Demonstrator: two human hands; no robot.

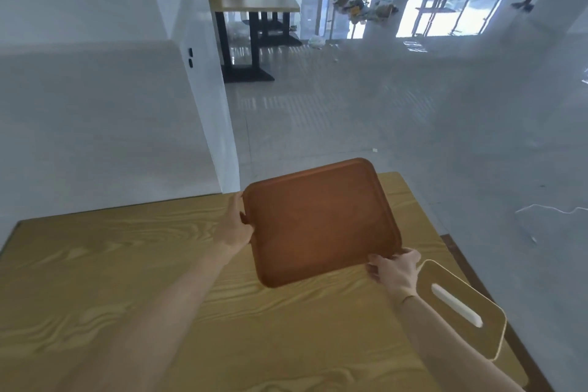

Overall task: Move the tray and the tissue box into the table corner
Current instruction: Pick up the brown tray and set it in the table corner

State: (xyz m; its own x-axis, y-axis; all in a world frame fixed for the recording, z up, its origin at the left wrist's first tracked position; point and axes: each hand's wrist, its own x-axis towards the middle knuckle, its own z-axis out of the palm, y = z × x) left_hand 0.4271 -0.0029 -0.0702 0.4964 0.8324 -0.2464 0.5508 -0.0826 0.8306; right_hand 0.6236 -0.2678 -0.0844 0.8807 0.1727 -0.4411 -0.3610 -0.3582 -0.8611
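Head view looks down over a wood-grain table (133,296) where both bare hands carry a brown tray (321,223) above the far part of the top. The left hand (235,229) grips the tray's left edge, fingers curled shut around the rim with the thumb side toward the camera; the right hand (394,270) pinches the near right corner, fingers closed over the lip from above. Holding at two opposite points likely keeps the flat, empty tray level and lets it be steered, since a single grip would let it sag or swing. The tray appears lifted or tilted, its far edge reaching past the table's far end, though whether its near edge touches the wood is hard to tell. The tissue box (458,305), with a pale wooden lid and a white slot, stands just beside the right wrist near the table's right edge, untouched by either hand. A white wall (95,105) meets the table along its far left side, so the corner there seems the probable target. In my judgement the tray is being handled first and the box is not yet moved. The next step calls for lowering the tray flat without knocking the box.
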